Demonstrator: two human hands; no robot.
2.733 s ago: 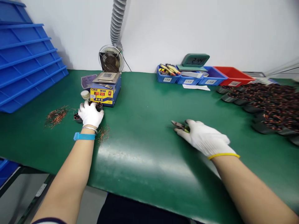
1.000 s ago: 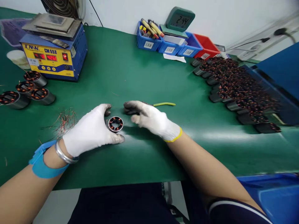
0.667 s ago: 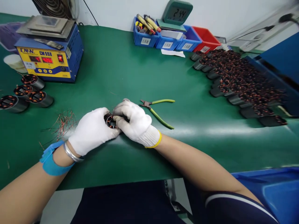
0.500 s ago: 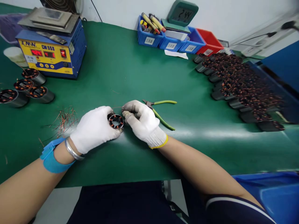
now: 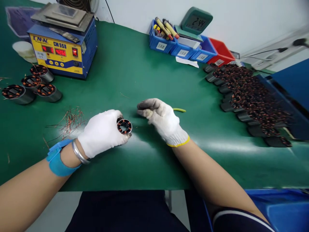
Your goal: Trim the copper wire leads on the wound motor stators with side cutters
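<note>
Our left hand (image 5: 103, 133), in white cloth, grips the coil (image 5: 124, 126) – a round metal shell, copper windings around its hollow – over the smooth green table (image 5: 145, 167). Our right hand (image 5: 164, 119) is just beside, fingers bent; we can't tell whether they pinch anything. Thin copper wires (image 5: 71, 120) lie tangled nearby. We read "CM558" on the boxy unit (image 5: 58, 56), "2:44" on the clock (image 5: 196, 21).

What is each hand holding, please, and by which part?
The left hand holds a coil-wound cylinder by its outer wall, between thumb and fingers; no held thing shows in the right hand.
</note>
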